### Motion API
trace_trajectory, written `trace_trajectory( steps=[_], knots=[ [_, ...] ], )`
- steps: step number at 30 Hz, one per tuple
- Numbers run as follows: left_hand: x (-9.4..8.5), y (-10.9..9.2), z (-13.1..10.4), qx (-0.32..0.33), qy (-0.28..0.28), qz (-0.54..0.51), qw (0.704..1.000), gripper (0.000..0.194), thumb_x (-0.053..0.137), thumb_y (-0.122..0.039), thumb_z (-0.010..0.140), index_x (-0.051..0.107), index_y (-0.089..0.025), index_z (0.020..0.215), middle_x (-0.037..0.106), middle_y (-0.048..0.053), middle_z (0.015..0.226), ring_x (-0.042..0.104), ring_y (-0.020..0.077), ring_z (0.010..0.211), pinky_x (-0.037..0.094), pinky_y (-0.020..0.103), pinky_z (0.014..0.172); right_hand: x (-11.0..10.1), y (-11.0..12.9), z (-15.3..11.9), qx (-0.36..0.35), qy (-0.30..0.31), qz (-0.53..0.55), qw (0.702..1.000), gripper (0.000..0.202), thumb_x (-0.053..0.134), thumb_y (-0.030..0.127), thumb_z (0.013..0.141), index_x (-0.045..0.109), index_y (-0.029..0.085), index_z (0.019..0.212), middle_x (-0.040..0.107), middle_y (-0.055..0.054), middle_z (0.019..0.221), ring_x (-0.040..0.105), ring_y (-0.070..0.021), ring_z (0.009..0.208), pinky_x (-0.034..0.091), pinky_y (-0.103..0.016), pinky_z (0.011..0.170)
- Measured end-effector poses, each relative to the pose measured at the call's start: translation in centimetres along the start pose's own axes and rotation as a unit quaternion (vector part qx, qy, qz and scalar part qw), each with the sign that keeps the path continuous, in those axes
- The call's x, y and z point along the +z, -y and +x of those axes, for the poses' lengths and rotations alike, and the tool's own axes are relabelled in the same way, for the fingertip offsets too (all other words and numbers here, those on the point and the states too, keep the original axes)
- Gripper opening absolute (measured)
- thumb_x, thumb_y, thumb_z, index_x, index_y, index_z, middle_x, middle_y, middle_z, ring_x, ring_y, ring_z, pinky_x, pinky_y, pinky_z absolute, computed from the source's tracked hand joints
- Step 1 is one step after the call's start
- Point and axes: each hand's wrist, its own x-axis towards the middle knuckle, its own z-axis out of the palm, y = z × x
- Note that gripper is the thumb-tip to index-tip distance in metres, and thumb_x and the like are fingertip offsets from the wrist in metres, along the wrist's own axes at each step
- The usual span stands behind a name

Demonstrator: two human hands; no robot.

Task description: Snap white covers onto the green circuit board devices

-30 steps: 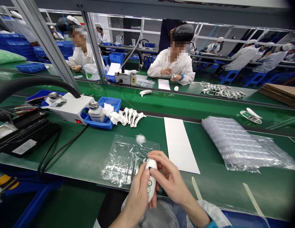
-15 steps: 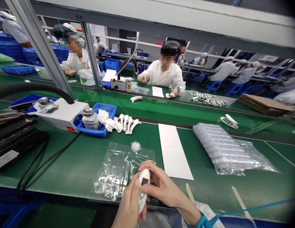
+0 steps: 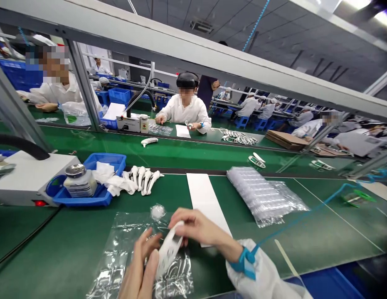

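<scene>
Blurry button markings point(image 3: 170, 251) on white device point(image 3: 163, 265)

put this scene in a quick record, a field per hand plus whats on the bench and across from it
right hand: grips upper end of white handheld device
left hand: open at device's lower end; contact unclear
right wrist: blue strap
below hands: clear plastic sheet
bench left: blue tray holding metal-topped bottle
bench right: white board, clear packaging
across: co-worker in white coat
</scene>
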Motion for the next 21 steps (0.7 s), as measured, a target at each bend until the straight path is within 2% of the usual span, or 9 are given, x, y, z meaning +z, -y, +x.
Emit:
trace_trajectory(
  steps=[2, 3, 5, 7, 9, 11, 14, 18, 21],
  knots=[
    [-1.3, -1.0, 1.0, 0.012, -0.044, -0.017, 0.999, 0.063, 0.034, -0.067, 0.084, 0.037, -0.026, 0.132, 0.054, 0.013, 0.136, 0.048, 0.0315, 0.125, 0.039, 0.046, 0.103, -3.5, -0.4, 3.0, -0.007, -0.077, -0.008, 0.997, 0.042, 0.074, 0.052, 0.073, 0.069, 0.014, 0.091, 0.063, -0.003, 0.079, 0.060, -0.0118, 0.054, 0.051, -0.023, 0.049],
    [-2.1, -1.3, 1.4, -0.007, -0.051, -0.022, 0.998, 0.062, 0.035, -0.067, 0.083, 0.039, -0.028, 0.131, 0.051, 0.011, 0.139, 0.044, 0.0319, 0.129, 0.036, 0.048, 0.105, -5.4, -0.7, 4.8, -0.013, -0.121, -0.010, 0.993, 0.041, 0.072, 0.049, 0.077, 0.067, 0.013, 0.095, 0.063, -0.002, 0.074, 0.060, -0.0119, 0.054, 0.052, -0.023, 0.051],
    [-3.4, -1.5, 1.7, -0.065, -0.049, -0.021, 0.996, 0.057, 0.039, -0.068, 0.082, 0.045, -0.034, 0.127, 0.050, 0.005, 0.140, 0.042, 0.0327, 0.130, 0.037, 0.051, 0.103, -9.4, -1.0, 8.4, -0.028, -0.220, -0.016, 0.975, 0.033, 0.065, 0.041, 0.087, 0.062, 0.012, 0.102, 0.063, -0.003, 0.080, 0.061, -0.0113, 0.060, 0.052, -0.022, 0.056],
    [-4.3, -1.2, 1.7, -0.088, -0.042, -0.014, 0.995, 0.052, 0.042, -0.068, 0.081, 0.051, -0.035, 0.121, 0.051, 0.003, 0.138, 0.041, 0.0327, 0.130, 0.041, 0.049, 0.099, -12.7, -1.0, 11.5, -0.034, -0.300, -0.027, 0.953, 0.025, 0.057, 0.033, 0.094, 0.058, 0.012, 0.108, 0.063, -0.004, 0.092, 0.062, -0.0123, 0.069, 0.054, -0.026, 0.061],
    [-4.9, -0.6, 1.6, -0.092, -0.041, -0.007, 0.995, 0.051, 0.043, -0.068, 0.081, 0.055, -0.035, 0.118, 0.053, 0.003, 0.136, 0.042, 0.0321, 0.129, 0.045, 0.043, 0.093, -15.0, -0.8, 13.9, -0.035, -0.355, -0.046, 0.933, 0.024, 0.056, 0.029, 0.096, 0.056, 0.014, 0.114, 0.061, -0.006, 0.103, 0.063, -0.0147, 0.079, 0.055, -0.030, 0.068],
    [-5.1, 0.0, 1.7, -0.089, -0.044, 0.000, 0.995, 0.050, 0.044, -0.068, 0.081, 0.057, -0.034, 0.115, 0.055, 0.003, 0.134, 0.043, 0.0318, 0.128, 0.048, 0.038, 0.087, -15.7, -0.7, 15.4, -0.032, -0.383, -0.071, 0.921, 0.024, 0.057, 0.027, 0.095, 0.056, 0.015, 0.116, 0.060, -0.007, 0.110, 0.062, -0.0166, 0.086, 0.056, -0.032, 0.072],
    [-5.2, 0.6, 2.0, -0.075, -0.048, -0.005, 0.996, 0.050, 0.047, -0.067, 0.081, 0.059, -0.032, 0.114, 0.057, 0.004, 0.132, 0.045, 0.0312, 0.126, 0.049, 0.032, 0.081, -13.2, -1.1, 16.9, -0.015, -0.353, -0.113, 0.929, 0.020, 0.059, 0.024, 0.094, 0.058, 0.013, 0.110, 0.061, -0.005, 0.104, 0.062, -0.0155, 0.083, 0.056, -0.031, 0.070],
    [-5.0, 0.8, 2.1, -0.077, -0.040, -0.027, 0.996, 0.049, 0.051, -0.065, 0.080, 0.060, -0.030, 0.114, 0.056, 0.004, 0.132, 0.045, 0.0304, 0.124, 0.048, 0.028, 0.075, -5.7, -2.3, 18.0, 0.027, -0.227, -0.149, 0.962, 0.016, 0.061, 0.026, 0.093, 0.060, 0.012, 0.102, 0.062, 0.001, 0.081, 0.058, -0.0088, 0.058, 0.051, -0.021, 0.052],
    [-4.9, 0.8, 1.9, -0.069, -0.041, -0.032, 0.996, 0.048, 0.053, -0.064, 0.080, 0.062, -0.029, 0.112, 0.056, 0.005, 0.132, 0.048, 0.0302, 0.121, 0.049, 0.027, 0.072, -1.1, -3.0, 18.4, 0.061, -0.174, -0.158, 0.970, 0.021, 0.061, 0.027, 0.093, 0.057, 0.012, 0.107, 0.060, 0.004, 0.073, 0.053, -0.0057, 0.046, 0.045, -0.017, 0.042]
  ],
)
